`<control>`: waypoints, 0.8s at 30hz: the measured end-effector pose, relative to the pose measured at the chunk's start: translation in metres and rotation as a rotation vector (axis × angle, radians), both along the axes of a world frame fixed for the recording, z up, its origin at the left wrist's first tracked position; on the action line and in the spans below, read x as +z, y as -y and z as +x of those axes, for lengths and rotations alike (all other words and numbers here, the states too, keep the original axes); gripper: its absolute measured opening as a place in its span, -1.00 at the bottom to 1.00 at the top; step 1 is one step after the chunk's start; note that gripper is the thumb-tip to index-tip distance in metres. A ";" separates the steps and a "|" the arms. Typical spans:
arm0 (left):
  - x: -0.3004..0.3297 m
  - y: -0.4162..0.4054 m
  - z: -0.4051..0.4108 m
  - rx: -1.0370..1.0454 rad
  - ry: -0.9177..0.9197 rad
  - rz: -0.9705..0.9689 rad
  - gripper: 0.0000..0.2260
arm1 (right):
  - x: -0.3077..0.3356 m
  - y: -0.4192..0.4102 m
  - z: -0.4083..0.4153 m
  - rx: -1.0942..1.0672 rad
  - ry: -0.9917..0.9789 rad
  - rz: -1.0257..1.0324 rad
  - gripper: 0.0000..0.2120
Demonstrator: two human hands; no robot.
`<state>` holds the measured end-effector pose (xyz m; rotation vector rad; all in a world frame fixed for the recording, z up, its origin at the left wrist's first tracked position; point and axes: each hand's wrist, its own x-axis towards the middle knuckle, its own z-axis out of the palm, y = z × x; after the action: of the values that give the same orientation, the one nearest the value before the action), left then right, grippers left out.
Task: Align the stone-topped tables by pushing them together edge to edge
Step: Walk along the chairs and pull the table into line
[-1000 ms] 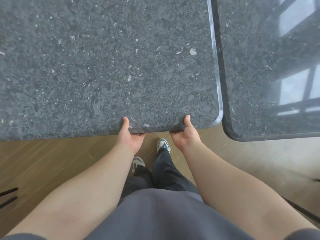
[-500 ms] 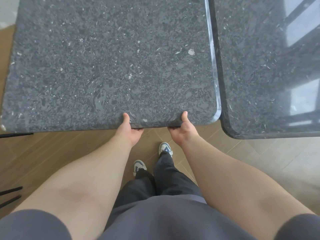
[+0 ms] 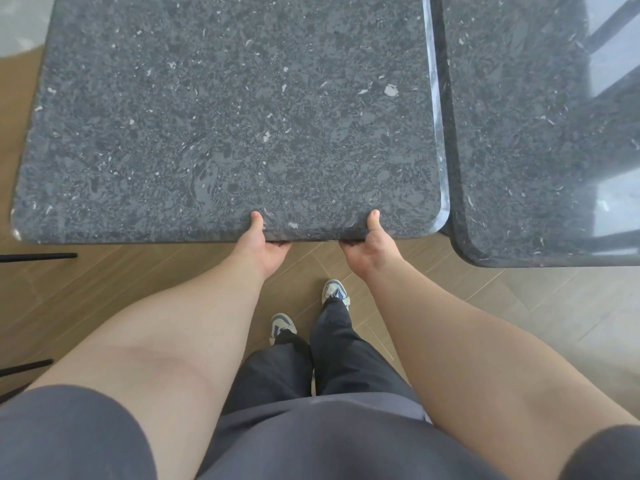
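The left hand and right hand each grip the near edge of the left stone tabletop, thumbs on top, fingers curled beneath. Its right edge lies just beside the right stone tabletop, whose near edge sits closer to the person.

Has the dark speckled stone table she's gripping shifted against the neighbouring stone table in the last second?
Cannot tell: the gripped table and the neighbouring table keep the same narrow seam; the camera moved.
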<state>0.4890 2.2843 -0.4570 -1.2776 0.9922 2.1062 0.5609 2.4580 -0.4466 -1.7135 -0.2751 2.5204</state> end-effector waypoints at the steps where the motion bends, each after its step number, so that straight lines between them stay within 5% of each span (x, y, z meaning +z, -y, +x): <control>1: 0.000 0.000 0.000 0.002 0.000 -0.003 -0.65 | 0.000 0.000 0.000 0.001 -0.001 -0.002 -0.53; 24: -0.001 0.004 0.001 -0.007 0.001 -0.012 -0.67 | -0.002 0.002 0.003 0.029 0.000 -0.007 -0.60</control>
<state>0.4899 2.2804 -0.4577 -1.2790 1.0083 2.0974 0.5640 2.4558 -0.4481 -1.7238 -0.2942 2.5446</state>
